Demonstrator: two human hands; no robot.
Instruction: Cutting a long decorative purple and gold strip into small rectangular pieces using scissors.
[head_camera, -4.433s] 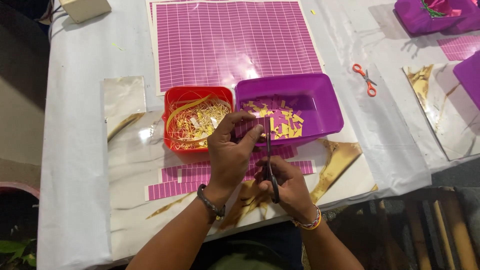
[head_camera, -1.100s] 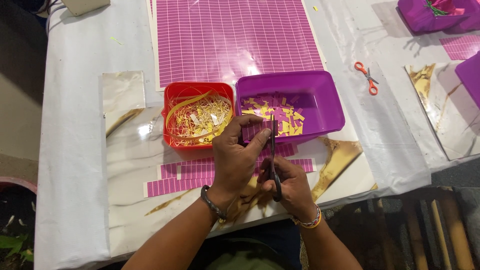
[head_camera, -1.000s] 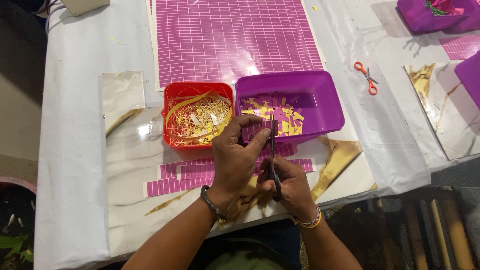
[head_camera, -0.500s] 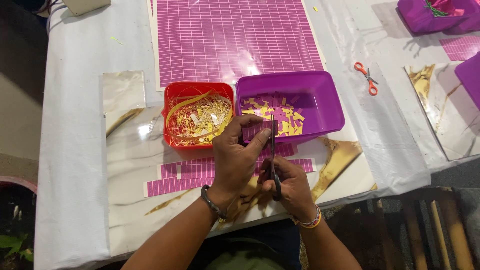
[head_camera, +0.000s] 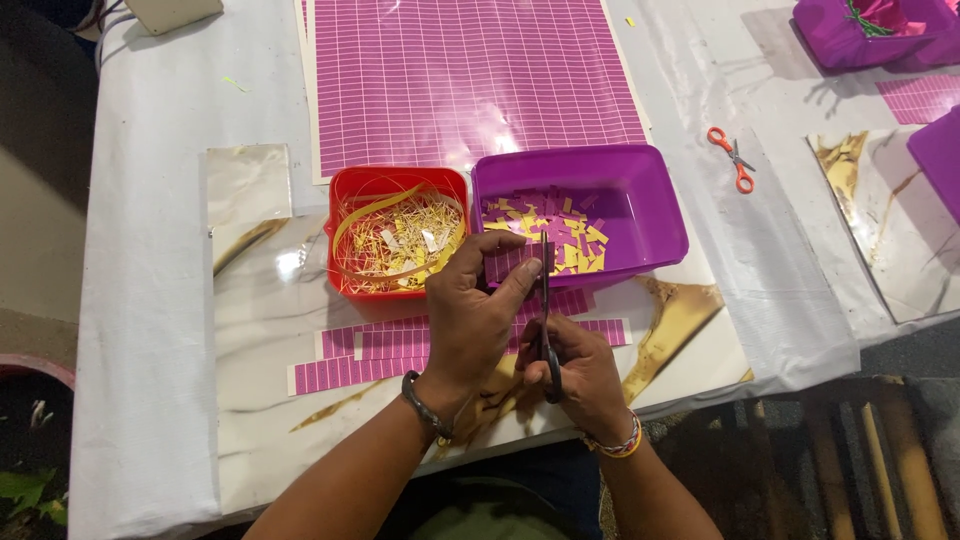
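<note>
Purple strip (head_camera: 520, 262) pinched in my left hand (head_camera: 470, 320), held over near rim of purple tub (head_camera: 660, 215); strip mostly hidden behind fingers. My right hand (head_camera: 580, 375) closed round handles of black scissors (head_camera: 545, 310), blades upright at strip; can't tell blade gap. Red tub (head_camera: 345, 185) just left. Orange scissors (head_camera: 735, 160) well apart, right.

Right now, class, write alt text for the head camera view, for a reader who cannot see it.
A person's right hand works black scissors on a purple strip pinched in the left hand, over a purple tub of small cut pieces. Beside it sits a red tub of yellow shreds; a gridded purple sheet lies beyond.
</note>
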